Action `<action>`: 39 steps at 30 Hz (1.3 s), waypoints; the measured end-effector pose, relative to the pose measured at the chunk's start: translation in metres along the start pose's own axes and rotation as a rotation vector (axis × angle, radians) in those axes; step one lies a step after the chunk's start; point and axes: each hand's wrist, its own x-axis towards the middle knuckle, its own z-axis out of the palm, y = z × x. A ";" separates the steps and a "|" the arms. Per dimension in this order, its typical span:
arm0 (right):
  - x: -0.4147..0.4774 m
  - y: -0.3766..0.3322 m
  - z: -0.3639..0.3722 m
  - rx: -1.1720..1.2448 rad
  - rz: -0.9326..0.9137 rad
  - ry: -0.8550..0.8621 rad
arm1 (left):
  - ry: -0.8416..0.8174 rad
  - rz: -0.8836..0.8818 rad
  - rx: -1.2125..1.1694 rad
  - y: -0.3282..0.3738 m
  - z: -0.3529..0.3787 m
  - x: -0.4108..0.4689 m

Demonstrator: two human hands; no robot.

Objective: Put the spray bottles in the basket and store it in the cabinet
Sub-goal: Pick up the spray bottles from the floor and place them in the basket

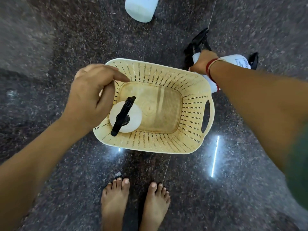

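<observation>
One spray bottle (125, 116) is stood upright in the basket (191, 90); the left hand (90, 95) is held loosely curled, empty, while a second bottle (210, 80) outside is gripped by the right hand (202, 61).

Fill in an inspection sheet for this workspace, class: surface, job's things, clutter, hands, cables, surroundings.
Surface: dark speckled polished stone floor, with glare streaks.
Job's things: cream perforated plastic basket holds one upright white spray bottle with black trigger; second white spray bottle outside at the basket's far right corner; third white bottle farther off, top cut off by the frame.
Clutter: another white bottle lying beyond the right wrist.
Hands: left hand loosely curled above the basket, empty; right hand gripping the second bottle.
Cables: nothing seen.
Surroundings: bare feet; cabinet not visible.
</observation>
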 end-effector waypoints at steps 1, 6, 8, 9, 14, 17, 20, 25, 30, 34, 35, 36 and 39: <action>0.000 0.001 0.002 -0.009 0.007 0.001 | -0.012 0.007 -0.036 0.006 0.002 0.002; -0.005 0.002 0.012 0.121 0.057 0.080 | -0.275 -0.037 0.039 0.022 0.010 0.003; -0.011 0.004 0.012 0.152 0.052 0.143 | -0.361 -0.093 0.122 0.023 0.015 0.000; -0.016 0.005 0.011 0.168 0.050 0.177 | -0.390 -0.111 0.165 0.023 0.017 -0.002; -0.061 0.002 -0.017 0.259 -0.057 0.512 | -0.383 -0.159 0.274 0.027 0.023 -0.010; -0.104 -0.005 -0.044 0.410 -0.150 0.698 | -0.347 -0.234 0.291 0.031 0.024 -0.015; -0.155 -0.021 -0.057 0.593 -0.279 0.817 | -0.348 -0.279 0.282 0.034 0.025 -0.019; -0.195 -0.055 -0.018 0.771 -0.346 0.639 | -0.377 -0.304 0.311 0.036 0.021 -0.023; -0.192 -0.070 0.046 0.867 -0.282 0.520 | -0.425 -0.286 0.296 0.036 0.019 -0.027; -0.172 -0.073 0.078 0.965 -0.170 0.542 | -0.435 -0.270 0.321 0.037 0.018 -0.028; -0.165 -0.073 0.082 0.998 -0.127 0.508 | -0.436 -0.272 0.329 0.038 0.018 -0.029; -0.158 -0.074 0.085 1.014 -0.086 0.477 | -0.436 -0.277 0.337 0.039 0.018 -0.030; -0.142 -0.079 0.091 1.066 -0.075 0.395 | -0.443 -0.288 0.359 0.042 0.018 -0.030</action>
